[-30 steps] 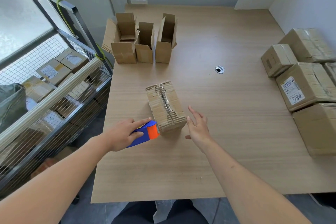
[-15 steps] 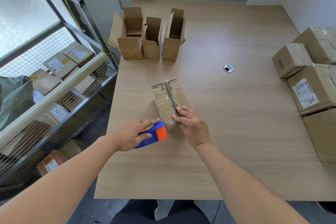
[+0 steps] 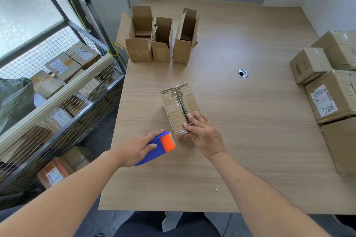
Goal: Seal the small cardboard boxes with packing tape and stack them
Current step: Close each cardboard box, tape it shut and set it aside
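- Nearest, at about 7 o'clock from the table's middle, the left hand (image 3: pixel 137 149) grasps the blue and orange tape dispenser (image 3: pixel 160 145), forefinger laid along its top; its toothed orange end points at the box and stands just short of it. The dispenser looks like light plastic, best held by the blue body, well away from the teeth.
- Just beyond, the right hand (image 3: pixel 203 133) lies over the near end of the closed small box (image 3: pixel 178 107), fingers fairly straight and pressing down on the flaps beside the centre seam, the thumb hidden. I judge it a steadying press, not a clenched grip.
- The box sits near the table's (image 3: pixel 250 140) centre, long axis running from 6 towards 11 o'clock. Its worn, corrugated skin looks light and a little soft, so it would likely slide or dent; hold it by the end and sides while tape runs along the seam.
- Farther, at 11 o'clock, three open boxes (image 3: pixel 161 38) stand touching in a row, flaps up, probably light and easily tipped.
- At 3 o'clock, sealed boxes (image 3: pixel 331 94) crowd the right edge.
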### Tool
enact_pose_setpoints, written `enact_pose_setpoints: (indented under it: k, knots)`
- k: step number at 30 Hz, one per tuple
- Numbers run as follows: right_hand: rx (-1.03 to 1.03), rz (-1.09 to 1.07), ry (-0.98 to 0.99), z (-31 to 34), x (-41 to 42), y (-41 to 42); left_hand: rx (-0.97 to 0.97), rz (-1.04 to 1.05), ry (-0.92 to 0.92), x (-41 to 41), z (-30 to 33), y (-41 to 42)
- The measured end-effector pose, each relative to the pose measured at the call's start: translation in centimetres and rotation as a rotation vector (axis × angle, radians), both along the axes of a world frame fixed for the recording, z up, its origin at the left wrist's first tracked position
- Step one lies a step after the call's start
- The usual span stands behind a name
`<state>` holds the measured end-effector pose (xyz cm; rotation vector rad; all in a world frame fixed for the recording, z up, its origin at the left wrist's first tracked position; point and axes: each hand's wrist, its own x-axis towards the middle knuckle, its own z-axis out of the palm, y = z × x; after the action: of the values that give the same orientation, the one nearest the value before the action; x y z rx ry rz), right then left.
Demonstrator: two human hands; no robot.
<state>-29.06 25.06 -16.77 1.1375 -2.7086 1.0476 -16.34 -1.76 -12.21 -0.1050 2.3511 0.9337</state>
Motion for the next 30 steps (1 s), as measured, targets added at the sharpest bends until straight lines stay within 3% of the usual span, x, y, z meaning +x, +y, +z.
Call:
enact_pose_setpoints:
  k: [17,21,26,30]
  knots:
    - [0.067,-0.028,-0.116,1.3,0.2,-0.3,-0.022,0.237,-0.131,0.5,-0.7,1.6]
    - [0.143,-0.102,-0.075,2.7,1.2,-0.9,0.008,0.292,-0.023,0.1,0.6,1.4]
    - [0.430,-0.254,0.056,3.7,2.8,-4.2,0.040,0.346,0.096,-0.6,2.2,0.5]
    - [0.512,-0.277,0.032,3.0,3.3,-5.2,0.045,0.341,0.164,-0.6,3.3,-0.6]
